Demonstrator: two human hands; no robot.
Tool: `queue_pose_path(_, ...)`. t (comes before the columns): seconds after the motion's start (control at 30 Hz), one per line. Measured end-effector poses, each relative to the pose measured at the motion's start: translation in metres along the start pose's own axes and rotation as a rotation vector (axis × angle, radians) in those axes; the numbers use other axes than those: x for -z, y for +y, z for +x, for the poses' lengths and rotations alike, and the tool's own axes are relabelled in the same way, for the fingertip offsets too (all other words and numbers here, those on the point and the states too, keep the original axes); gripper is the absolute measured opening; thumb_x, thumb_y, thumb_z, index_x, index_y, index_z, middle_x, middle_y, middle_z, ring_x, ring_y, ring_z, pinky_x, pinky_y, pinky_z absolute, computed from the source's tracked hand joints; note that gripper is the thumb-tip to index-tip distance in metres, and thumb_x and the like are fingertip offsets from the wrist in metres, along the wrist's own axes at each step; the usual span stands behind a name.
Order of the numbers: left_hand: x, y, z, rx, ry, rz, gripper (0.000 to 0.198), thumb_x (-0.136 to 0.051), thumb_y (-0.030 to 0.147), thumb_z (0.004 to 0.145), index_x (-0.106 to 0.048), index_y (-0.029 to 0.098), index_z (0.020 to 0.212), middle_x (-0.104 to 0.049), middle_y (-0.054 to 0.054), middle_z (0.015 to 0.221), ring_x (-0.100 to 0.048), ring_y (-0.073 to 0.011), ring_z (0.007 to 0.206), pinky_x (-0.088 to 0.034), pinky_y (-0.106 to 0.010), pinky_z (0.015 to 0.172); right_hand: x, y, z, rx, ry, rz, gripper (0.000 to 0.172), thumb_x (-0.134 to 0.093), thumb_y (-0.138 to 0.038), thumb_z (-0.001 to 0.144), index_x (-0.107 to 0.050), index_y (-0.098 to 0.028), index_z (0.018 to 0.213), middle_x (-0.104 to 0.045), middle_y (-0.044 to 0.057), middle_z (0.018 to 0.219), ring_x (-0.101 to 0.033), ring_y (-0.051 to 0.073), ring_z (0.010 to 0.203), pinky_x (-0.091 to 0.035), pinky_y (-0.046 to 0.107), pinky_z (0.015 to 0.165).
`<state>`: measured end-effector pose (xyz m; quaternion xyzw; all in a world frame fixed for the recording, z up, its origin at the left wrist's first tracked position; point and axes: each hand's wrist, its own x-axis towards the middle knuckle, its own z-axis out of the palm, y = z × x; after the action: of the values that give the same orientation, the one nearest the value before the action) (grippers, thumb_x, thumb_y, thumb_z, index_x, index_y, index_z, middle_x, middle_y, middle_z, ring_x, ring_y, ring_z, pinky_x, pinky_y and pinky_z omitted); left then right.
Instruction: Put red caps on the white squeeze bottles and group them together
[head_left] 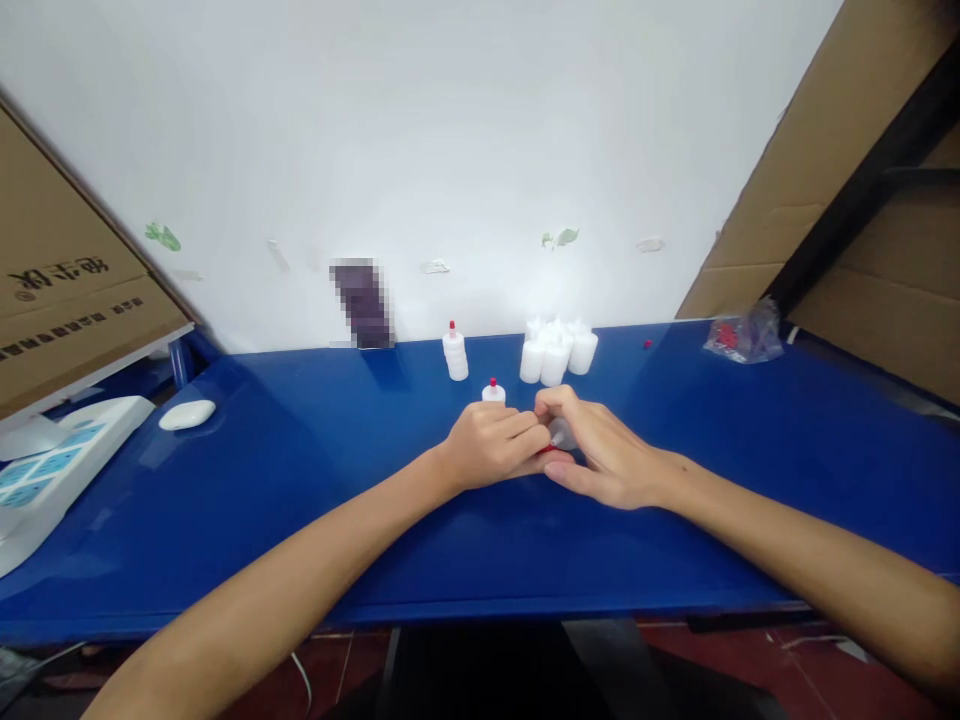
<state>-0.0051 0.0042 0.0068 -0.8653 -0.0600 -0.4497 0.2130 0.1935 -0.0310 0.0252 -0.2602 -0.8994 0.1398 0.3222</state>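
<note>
My two hands meet over the middle of the blue table. Between them a whitish, partly see-through squeeze bottle (564, 434) shows, its nozzle toward the left. My right hand (609, 455) is closed around this bottle, hiding most of it. My left hand (499, 445) is closed at the nozzle end, its fingers on a small red cap (549, 448). Just behind my left hand stands a white bottle with a red cap (493, 392), its lower part hidden. Another red-capped white bottle (454, 356) stands upright farther back.
Several white bottles (553, 355) cluster near the wall. A clear bag of red caps (739, 335) lies at the right, and a loose red cap (647, 344) left of it. A white mouse (187, 414) and a power strip (64, 470) are at the left. Cardboard (67, 270) flanks the table (300, 560).
</note>
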Motion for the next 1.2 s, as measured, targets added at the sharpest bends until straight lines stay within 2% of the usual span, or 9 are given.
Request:
queue_pose_path(0.27,0.0,-0.001,-0.003,0.02,0.006,0.012,0.036,-0.055,0.036,0.103,-0.055,0.019,0.072,-0.057,0.003,0.062,-0.049,-0.01,0.054,-0.032,-0.029,0.055,0.001,0.0,-0.003,-0.054,-0.002,-0.068,0.039,-0.049,-0.048,0.099,-0.034,-0.023,0.125,-0.062,0.004,0.095,-0.056,0.018,0.07,-0.044,0.033,0.065)
queue_pose_path(0.47,0.001,-0.001,0.002,-0.022,0.011,0.072,0.042,-0.048,0.036,0.106,-0.053,0.019,0.068,-0.057,0.002,0.06,-0.048,-0.0097,0.051,-0.032,-0.029,0.054,0.0,0.002,-0.003,-0.03,-0.029,-0.016,0.033,-0.047,-0.042,0.099,-0.036,-0.024,0.125,-0.062,0.003,0.093,-0.056,0.019,0.071,-0.044,0.034,0.066)
queue_pose_path(0.67,0.0,-0.002,0.002,-0.098,-0.057,0.156,0.049,-0.038,0.038,0.109,-0.054,0.019,0.067,-0.059,0.001,0.061,-0.048,-0.01,0.051,-0.035,-0.028,0.055,0.0,-0.001,-0.002,-0.066,-0.059,0.001,0.054,-0.049,-0.036,0.098,-0.028,-0.023,0.146,-0.067,0.003,0.094,-0.059,0.019,0.07,-0.046,0.035,0.068)
queue_pose_path(0.9,-0.005,0.001,-0.001,-0.066,-0.046,0.076,0.044,-0.044,0.037,0.107,-0.054,0.018,0.069,-0.062,0.0,0.065,-0.048,-0.0101,0.051,-0.035,-0.028,0.054,-0.002,-0.009,-0.002,-0.099,-0.036,-0.021,0.056,-0.045,-0.02,0.089,-0.032,-0.021,0.143,-0.068,-0.001,0.083,-0.057,0.018,0.059,-0.041,0.033,0.059)
queue_pose_path(1.03,-0.008,0.006,0.001,-0.026,-0.083,0.052,0.042,-0.04,0.035,0.109,-0.058,0.018,0.076,-0.066,-0.001,0.07,-0.055,-0.0111,0.056,-0.04,-0.027,0.056,-0.005,-0.01,-0.003,-0.153,0.008,0.033,0.058,-0.043,-0.015,0.081,-0.038,-0.021,0.139,-0.064,-0.004,0.072,-0.053,0.016,0.05,-0.037,0.03,0.052)
queue_pose_path(1.2,-0.007,0.007,0.0,0.013,-0.115,-0.007,0.042,-0.037,0.035,0.109,-0.057,0.018,0.076,-0.064,-0.001,0.068,-0.054,-0.012,0.055,-0.04,-0.027,0.054,-0.007,-0.012,-0.001,-0.134,0.038,0.064,0.043,-0.042,-0.015,0.081,-0.044,-0.023,0.123,-0.053,-0.008,0.062,-0.047,0.015,0.047,-0.036,0.029,0.051)
